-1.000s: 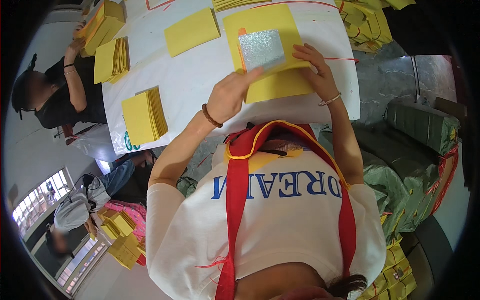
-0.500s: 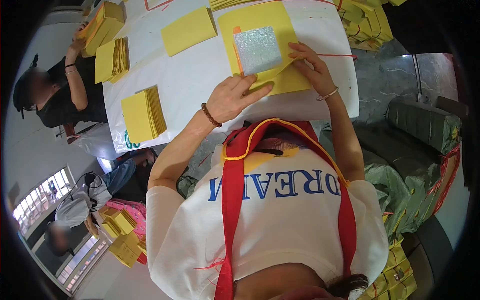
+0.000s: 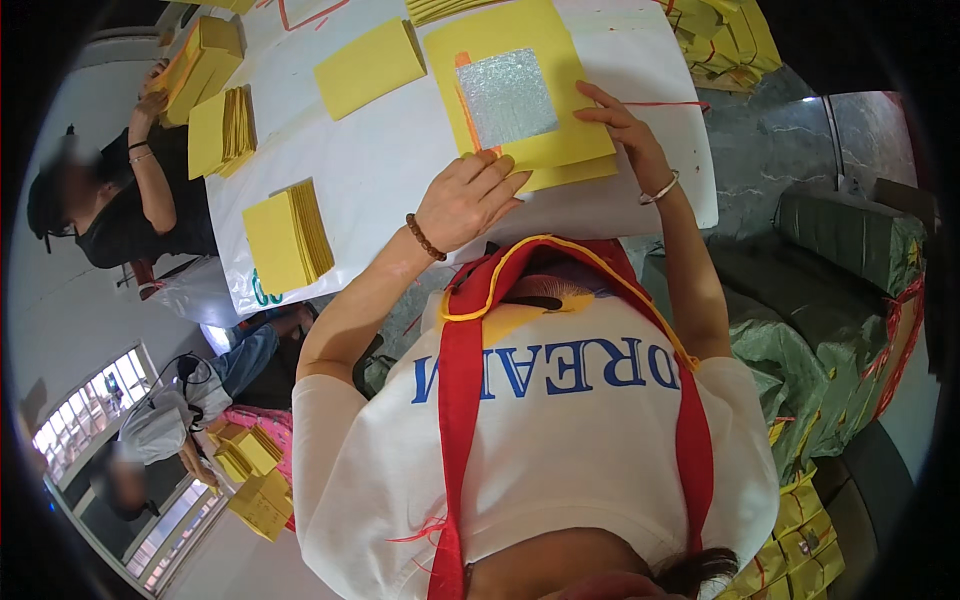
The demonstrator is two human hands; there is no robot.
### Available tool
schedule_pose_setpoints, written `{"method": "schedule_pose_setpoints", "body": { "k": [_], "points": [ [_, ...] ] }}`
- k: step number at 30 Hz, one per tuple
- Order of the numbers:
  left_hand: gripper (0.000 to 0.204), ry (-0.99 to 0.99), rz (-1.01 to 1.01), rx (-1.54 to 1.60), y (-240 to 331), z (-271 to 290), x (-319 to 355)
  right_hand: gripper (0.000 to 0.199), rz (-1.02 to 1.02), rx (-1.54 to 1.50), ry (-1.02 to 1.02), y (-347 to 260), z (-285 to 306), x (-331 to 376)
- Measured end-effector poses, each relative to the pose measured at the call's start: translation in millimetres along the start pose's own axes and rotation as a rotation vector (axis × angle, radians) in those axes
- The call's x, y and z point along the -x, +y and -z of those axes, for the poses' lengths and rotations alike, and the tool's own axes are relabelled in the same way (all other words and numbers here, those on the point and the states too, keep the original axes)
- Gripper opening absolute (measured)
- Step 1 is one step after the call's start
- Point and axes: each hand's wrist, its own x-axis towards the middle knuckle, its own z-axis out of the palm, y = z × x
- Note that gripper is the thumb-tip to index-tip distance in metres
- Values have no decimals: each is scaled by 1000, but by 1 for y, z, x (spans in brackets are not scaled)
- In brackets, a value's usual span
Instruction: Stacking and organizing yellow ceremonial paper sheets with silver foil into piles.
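Lying against both grips point(image 3: 465, 200) point(image 3: 637, 140): yellow paper point(image 3: 578, 135)

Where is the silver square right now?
In the head view's upper middle, the silver square lies on a yellow sheet, beside an orange strip, beyond the left hand and left of the right hand.

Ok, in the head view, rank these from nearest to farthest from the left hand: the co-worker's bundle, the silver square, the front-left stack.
From the left hand:
1. Silver square: just beyond it, slightly right.
2. Front-left stack: to its left, near the table corner.
3. Co-worker's bundle: far left.
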Motion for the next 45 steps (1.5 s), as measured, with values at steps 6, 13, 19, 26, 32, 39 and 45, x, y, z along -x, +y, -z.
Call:
{"method": "schedule_pose_setpoints", "body": {
  "k": [6,13,19,26,32,39,45],
  "points": [
    [38,4,68,249,-13,5,-3,44,-41,-85,44,-1,-3,3],
    [39,-110,265,581,-24,15,-9,45,-127,-195,78,2,-2,2],
    [32,-115,378,742,-32,11,-9,47,-132,-249,107,6,-3,0],
    [19,-175,661,806,-37,7,-5,38,10,-282,56,8,-4,4],
    [40,60,285,418,-17,7,-8,29,20,158,158,5,-11,-6],
    [52,245,407,298,-32,-12,9,23,48,82,152,10,-12,-7],
    [41,187,250,57,-28,-4,12,27,248,560,96,-14,-7,-4]
  ]
}}
